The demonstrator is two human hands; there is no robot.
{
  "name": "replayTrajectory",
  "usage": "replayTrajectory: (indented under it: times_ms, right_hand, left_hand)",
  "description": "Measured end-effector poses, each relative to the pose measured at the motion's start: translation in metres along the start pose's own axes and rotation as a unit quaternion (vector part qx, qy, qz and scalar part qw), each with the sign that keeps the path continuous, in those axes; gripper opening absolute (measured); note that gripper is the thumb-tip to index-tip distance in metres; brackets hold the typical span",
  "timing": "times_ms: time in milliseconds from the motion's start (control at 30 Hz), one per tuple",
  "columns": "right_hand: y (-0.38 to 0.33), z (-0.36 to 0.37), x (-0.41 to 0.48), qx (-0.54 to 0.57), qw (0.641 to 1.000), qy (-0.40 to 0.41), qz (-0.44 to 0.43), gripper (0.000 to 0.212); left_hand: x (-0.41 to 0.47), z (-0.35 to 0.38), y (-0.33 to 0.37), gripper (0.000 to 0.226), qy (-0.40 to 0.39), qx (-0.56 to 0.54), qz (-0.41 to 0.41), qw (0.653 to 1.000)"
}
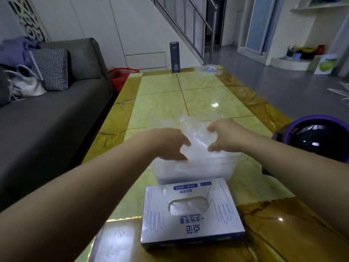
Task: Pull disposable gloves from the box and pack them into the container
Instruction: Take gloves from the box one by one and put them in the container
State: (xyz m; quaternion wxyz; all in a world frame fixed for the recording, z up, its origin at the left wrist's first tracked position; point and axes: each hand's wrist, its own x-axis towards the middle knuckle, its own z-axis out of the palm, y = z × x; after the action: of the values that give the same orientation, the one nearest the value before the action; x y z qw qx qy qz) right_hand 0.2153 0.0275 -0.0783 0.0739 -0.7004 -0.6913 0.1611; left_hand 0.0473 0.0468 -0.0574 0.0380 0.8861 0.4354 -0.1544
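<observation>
Gloves [197, 132] between left hand [167, 143], right hand [225, 138], over container [196, 172]

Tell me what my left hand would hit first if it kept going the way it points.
Probably the bunch of clear gloves that the left hand pinches above the clear container; past that, the right hand. Depth is hard to judge.

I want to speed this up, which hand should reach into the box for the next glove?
Probably left: the left hand sits nearer the box slot than the right hand, though both grip gloves over the container.
</observation>
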Motion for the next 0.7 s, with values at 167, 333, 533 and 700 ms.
replayTrajectory:
  times_ms: [167,333,533,700]
  right_hand:
    - [-0.007,0.005,0.005,-0.187,0.98,-0.067,-0.011,0.053]
    - [-0.021,-0.01,0.002,-0.362,0.929,-0.073,-0.023,0.048]
    - [-0.027,0.013,0.02,-0.244,0.958,-0.111,-0.098,0.064]
    - [-0.008,0.027,0.041,-0.192,0.947,-0.259,0.016,0.122]
  left_hand:
    - [0.017,0.014,-0.007,0.065,-0.105,0.004,-0.031,0.994]
    - [0.035,0.02,-0.017,0.076,-0.126,-0.032,-0.042,0.991]
    - [0.056,0.035,-0.013,0.073,-0.154,-0.019,-0.038,0.987]
    - [0.074,0.058,-0.015,0.061,-0.17,-0.026,-0.058,0.983]
